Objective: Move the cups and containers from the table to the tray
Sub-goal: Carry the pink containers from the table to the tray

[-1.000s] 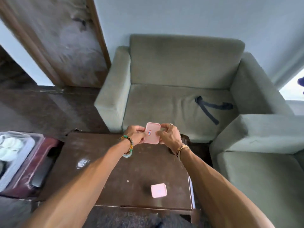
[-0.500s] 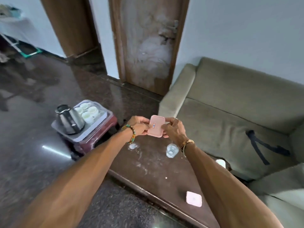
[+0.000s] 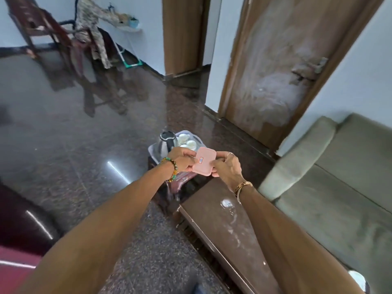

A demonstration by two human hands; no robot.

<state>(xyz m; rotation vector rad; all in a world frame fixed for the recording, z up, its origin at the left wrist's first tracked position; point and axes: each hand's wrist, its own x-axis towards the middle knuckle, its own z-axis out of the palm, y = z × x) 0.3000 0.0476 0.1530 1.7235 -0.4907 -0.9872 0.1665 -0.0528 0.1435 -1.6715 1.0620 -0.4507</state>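
Observation:
I hold a small pink rectangular container (image 3: 204, 163) between both hands, its labelled face toward me. My left hand (image 3: 181, 159) grips its left edge and my right hand (image 3: 228, 168) grips its right edge. It hangs in the air just in front of the grey tray (image 3: 196, 137), which rests on a low reddish stool and carries several white cups (image 3: 187, 143) and a steel kettle (image 3: 165, 142). A clear glass (image 3: 226, 203) stands on the dark wooden table (image 3: 222, 236) below my right wrist.
A green sofa (image 3: 331, 183) lies to the right of the table. A worn wooden door (image 3: 273, 77) is behind it. A person sits on a chair (image 3: 42, 32) at the far left. Polished dark floor spreads to the left.
My view has swung left from the sofa toward the tray. Both hands have carried the pink container from over the table to just in front of the tray.

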